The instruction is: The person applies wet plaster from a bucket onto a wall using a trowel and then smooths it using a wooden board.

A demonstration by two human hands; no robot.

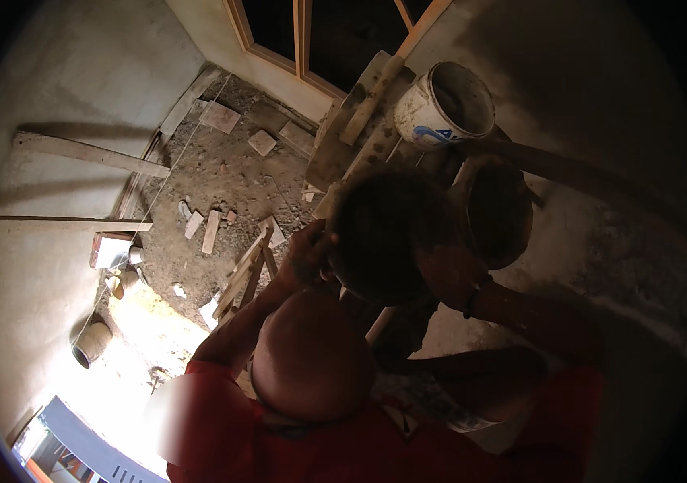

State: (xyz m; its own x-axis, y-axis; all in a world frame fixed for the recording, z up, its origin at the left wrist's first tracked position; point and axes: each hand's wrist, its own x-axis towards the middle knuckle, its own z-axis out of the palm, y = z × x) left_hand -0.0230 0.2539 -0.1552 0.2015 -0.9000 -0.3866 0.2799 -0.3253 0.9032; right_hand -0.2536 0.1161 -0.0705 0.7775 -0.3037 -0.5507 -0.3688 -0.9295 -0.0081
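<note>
A dark round bucket point(375, 229) is between my two hands, its wide round face toward me and its inside too dim to make out. My left hand point(309, 253) is closed on the left edge of it. My right hand point(444, 270) lies over its right side, in deep shadow, so its fingers do not show clearly. Just right of it is a second round bucket point(503, 209) with a pale, dirty rim. Beyond both, a white bucket point(448, 109) smeared with dried mud or mortar stands tilted in the view.
Wooden boards point(375, 97) lie under the window frame point(303, 48). Loose bricks point(218, 117) and rubble cover the dirt floor, a string point(186, 145) running above. Two planks point(90, 153) lean by the left wall. A bucket point(92, 344) lies tipped near the bright light.
</note>
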